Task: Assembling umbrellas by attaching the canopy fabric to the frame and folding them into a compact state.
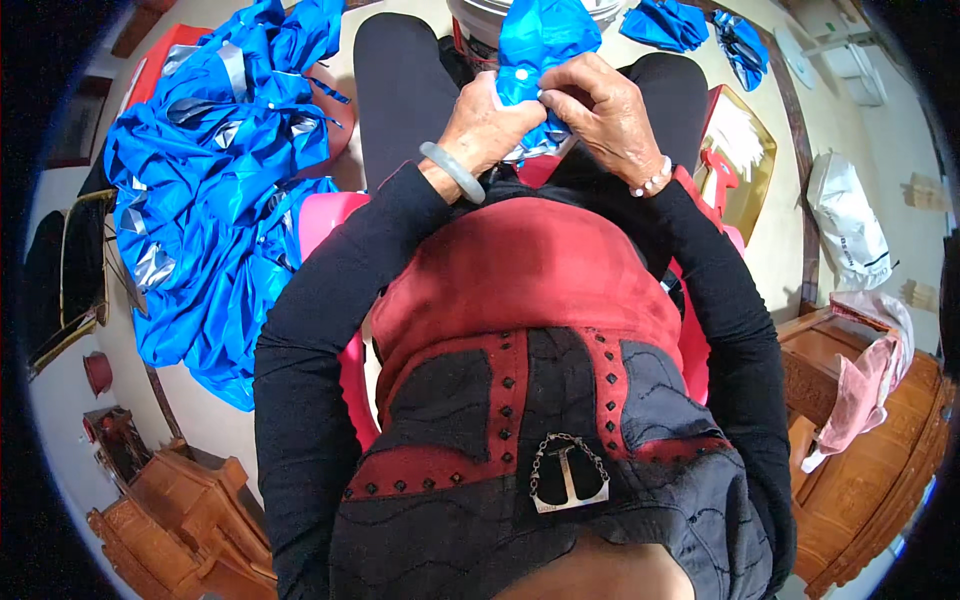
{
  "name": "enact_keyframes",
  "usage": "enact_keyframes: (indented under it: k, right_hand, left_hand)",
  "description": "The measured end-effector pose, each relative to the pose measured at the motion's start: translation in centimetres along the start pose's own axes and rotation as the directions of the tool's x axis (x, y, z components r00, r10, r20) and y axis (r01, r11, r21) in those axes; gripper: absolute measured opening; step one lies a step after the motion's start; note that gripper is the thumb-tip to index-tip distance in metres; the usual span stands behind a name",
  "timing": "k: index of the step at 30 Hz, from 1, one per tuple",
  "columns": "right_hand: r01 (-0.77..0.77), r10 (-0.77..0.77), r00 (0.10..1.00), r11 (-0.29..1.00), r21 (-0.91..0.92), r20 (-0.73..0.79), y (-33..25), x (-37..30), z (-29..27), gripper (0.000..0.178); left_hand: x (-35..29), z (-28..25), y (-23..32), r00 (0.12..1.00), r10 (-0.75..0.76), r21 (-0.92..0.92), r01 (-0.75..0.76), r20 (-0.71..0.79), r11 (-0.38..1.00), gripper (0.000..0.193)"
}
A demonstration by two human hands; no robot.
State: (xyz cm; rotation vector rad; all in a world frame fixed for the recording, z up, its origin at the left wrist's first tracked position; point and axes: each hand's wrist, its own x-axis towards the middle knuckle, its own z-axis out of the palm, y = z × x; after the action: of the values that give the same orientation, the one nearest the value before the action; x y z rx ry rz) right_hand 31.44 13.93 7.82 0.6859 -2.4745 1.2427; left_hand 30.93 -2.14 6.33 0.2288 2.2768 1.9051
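Between my knees I hold a blue folding umbrella [545, 40], its shiny fabric gathered into a bundle with a round white snap on it. My left hand [485, 125], with a grey bangle on the wrist, is wrapped round the near part of the bundle. At its right side my right hand [605, 110], wearing a beaded bracelet, pinches the edge of the fabric between thumb and forefinger. Silver lining shows just below my hands. A large heap of loose blue umbrellas [215, 200] with silver undersides lies to my left.
Behind the bundle stands a white bucket [478, 18]. Two gathered blue umbrellas [665, 24] lie on the floor at the far right. By my right knee is a gold-coloured box [752, 190] with white pieces and a red tool [716, 182]. Carved wooden furniture [870, 420] stands right.
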Motion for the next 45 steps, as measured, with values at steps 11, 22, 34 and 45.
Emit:
enact_keyframes:
  k: [11,22,34,45]
  right_hand:
    - [0.007,-0.007,1.0,1.0,0.008,-0.015,0.8,-0.1,0.3,0.019]
    - [-0.154,0.159,0.985,0.985,0.083,-0.06,0.8,-0.5,2.1,0.027]
    - [-0.164,0.162,0.986,0.98,0.11,0.026,0.7,0.0,1.1,0.021]
    - [-0.192,0.202,0.979,0.943,0.273,-0.009,0.9,0.0,0.8,0.021]
  left_hand:
    - [0.0,-0.1,0.7,0.998,0.058,0.131,-0.062,0.031,0.989,0.019]
    - [0.6,-0.5,-1.8,1.0,0.006,0.208,-0.006,0.002,0.978,0.023]
    - [-0.1,-0.8,0.0,0.977,-0.115,-0.141,0.141,0.18,0.98,0.025]
    - [0.1,-1.8,0.2,0.948,-0.225,-0.524,0.313,0.227,0.792,0.025]
